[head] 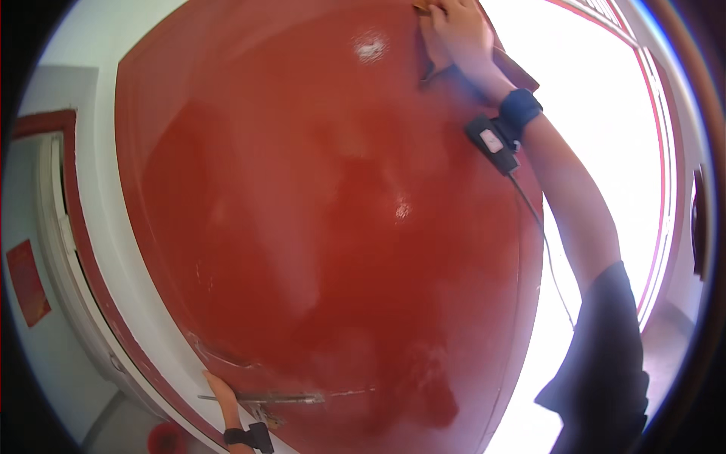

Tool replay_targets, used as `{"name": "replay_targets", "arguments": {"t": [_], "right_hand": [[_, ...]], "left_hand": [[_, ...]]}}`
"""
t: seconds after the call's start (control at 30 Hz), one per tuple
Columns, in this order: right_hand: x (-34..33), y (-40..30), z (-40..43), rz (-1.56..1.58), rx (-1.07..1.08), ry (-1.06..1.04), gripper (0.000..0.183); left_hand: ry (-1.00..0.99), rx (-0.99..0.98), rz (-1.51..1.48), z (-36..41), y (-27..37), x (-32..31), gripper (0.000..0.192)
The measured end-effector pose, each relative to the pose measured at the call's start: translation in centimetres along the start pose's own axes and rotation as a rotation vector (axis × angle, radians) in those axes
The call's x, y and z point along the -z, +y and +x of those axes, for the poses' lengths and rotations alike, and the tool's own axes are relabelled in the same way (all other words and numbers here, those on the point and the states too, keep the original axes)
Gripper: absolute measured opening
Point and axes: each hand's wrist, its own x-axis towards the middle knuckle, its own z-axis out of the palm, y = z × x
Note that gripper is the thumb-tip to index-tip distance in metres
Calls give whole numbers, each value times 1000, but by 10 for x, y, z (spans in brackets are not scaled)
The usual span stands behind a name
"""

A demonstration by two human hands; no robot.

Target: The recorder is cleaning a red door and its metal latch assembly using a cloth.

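A large glossy red door panel [340,238] fills the middle of the view. At its upper right edge my right hand [462,28] presses on a brownish cloth or pad; only part of this piece shows beside and under the fingers. Low on the left, my left hand [222,394] lies at the panel's edge, next to a metal slide bolt [283,399]; whether its fingers grip the edge is not plain. Both wrists wear black straps, and a small black box [492,144] with a cable hangs by the right one.
A white wall strip [108,227] and a red-framed doorway [71,170] stand at the left. A red round object [166,438] is on the floor at the lower left. Strong light comes through the opening on the right, with a red-edged frame [661,170] beyond.
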Motion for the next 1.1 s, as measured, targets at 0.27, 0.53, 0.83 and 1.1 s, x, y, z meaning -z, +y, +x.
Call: {"name": "replay_targets", "arguments": {"t": [0.27,0.53,0.83,1.1], "right_hand": [[7,50,4,-14,-31,-14,15],[-46,-32,14,-191,-151,125,17],[-128,-174,57,-3,70,76,16],[-184,-366,19,252,212,24,16]], "left_hand": [[38,2,112,-6,0,-4,62],[97,-156,478,-14,-9,-16,44],[155,-68,283,-41,56,-32,58],[76,-60,251,-43,64,-23,56]]}}
